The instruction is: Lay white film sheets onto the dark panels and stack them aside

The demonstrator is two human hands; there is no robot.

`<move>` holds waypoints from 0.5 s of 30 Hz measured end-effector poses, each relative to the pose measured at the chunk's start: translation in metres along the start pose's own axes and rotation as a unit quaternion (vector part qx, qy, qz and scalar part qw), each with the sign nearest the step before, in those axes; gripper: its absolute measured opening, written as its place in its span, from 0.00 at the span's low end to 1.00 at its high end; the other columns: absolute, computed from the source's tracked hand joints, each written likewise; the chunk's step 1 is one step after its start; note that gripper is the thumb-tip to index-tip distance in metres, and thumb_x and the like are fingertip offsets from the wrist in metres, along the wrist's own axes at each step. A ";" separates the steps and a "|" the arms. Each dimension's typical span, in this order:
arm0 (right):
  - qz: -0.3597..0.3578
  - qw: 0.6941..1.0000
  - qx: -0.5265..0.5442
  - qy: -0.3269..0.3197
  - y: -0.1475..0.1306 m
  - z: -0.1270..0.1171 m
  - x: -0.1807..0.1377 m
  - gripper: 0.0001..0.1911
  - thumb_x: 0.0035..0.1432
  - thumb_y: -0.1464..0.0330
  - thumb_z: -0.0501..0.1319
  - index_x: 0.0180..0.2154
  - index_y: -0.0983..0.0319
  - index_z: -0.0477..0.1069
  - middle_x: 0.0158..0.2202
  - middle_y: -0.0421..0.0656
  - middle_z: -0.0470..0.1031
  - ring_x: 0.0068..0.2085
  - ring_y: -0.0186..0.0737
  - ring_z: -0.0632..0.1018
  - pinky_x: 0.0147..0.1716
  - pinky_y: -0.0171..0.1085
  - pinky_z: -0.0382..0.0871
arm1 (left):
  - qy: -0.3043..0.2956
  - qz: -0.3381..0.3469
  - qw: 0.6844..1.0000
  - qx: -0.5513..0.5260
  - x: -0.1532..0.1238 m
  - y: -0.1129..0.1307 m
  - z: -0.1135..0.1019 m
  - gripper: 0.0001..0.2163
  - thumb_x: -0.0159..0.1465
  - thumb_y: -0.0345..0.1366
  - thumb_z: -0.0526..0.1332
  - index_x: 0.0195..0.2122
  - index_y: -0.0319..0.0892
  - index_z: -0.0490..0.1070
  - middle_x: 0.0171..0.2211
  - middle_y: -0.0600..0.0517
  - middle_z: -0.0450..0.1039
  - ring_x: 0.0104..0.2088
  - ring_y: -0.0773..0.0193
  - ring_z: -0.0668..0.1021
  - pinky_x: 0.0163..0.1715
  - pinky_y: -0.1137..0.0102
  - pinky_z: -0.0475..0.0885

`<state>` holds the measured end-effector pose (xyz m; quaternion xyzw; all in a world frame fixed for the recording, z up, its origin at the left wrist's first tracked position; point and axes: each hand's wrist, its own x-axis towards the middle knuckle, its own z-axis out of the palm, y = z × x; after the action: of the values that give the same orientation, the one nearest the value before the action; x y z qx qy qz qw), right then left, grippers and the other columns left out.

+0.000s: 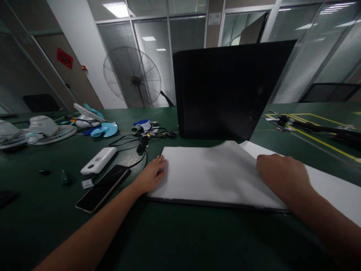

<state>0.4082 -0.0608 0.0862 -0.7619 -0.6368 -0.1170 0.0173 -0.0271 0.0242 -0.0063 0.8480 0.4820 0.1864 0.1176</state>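
A white sheet (208, 171) covers a flat, thin panel with a dark front edge (214, 203) that lies before me on the green table. My left hand (152, 175) rests on the panel's left side, fingers stretched out. On the right, my right hand (284, 177) is closed on the sheet, which bulges up into a fold near its far edge. More white surface (332, 188) extends to the right under my right forearm; I cannot tell if it is the same sheet. Behind stands a large black panel (225, 90), upright and tilted.
Left of the panel lie a phone (104, 186), a white power bank (99, 160) and tangled black cables (142, 145). Farther left are small fan parts (45, 130) and a light-blue fan blade (105, 130). A dark cable bundle (316, 126) lies at right. A tall fan (135, 79) stands beyond the table.
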 end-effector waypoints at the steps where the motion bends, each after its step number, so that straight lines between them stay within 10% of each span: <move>1: 0.020 1.000 -0.012 -0.014 -0.001 -0.007 -0.001 0.17 0.64 0.73 0.51 0.33 0.67 0.78 0.35 0.61 0.77 0.38 0.59 0.80 0.37 0.51 0.69 | -0.002 0.001 1.000 0.003 0.000 -0.001 0.000 0.26 0.68 0.37 0.57 0.67 0.41 0.67 0.72 0.42 0.57 0.73 0.46 0.58 0.72 0.46 0.52; 10: 0.179 0.983 -0.029 0.007 0.021 -0.023 0.013 0.28 0.74 0.62 0.35 0.49 0.70 0.68 0.38 0.62 0.76 0.44 0.67 0.81 0.36 0.49 0.65 | 0.006 0.001 1.000 0.005 -0.001 0.001 0.000 0.25 0.68 0.37 0.57 0.66 0.40 0.68 0.72 0.41 0.58 0.72 0.45 0.59 0.71 0.45 0.54; 15: -0.041 0.997 -0.055 0.027 -0.028 -0.017 -0.013 0.22 0.75 0.59 0.42 0.45 0.65 0.69 0.33 0.53 0.78 0.33 0.53 0.81 0.30 0.42 0.66 | 0.008 -0.003 1.000 -0.003 -0.001 0.003 -0.002 0.24 0.70 0.42 0.55 0.65 0.41 0.69 0.71 0.42 0.58 0.72 0.45 0.60 0.71 0.45 0.54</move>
<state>0.3767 -0.0711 0.0966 -0.7314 -0.6596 -0.1727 -0.0125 -0.0261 0.0220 -0.0037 0.8450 0.4845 0.1939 0.1165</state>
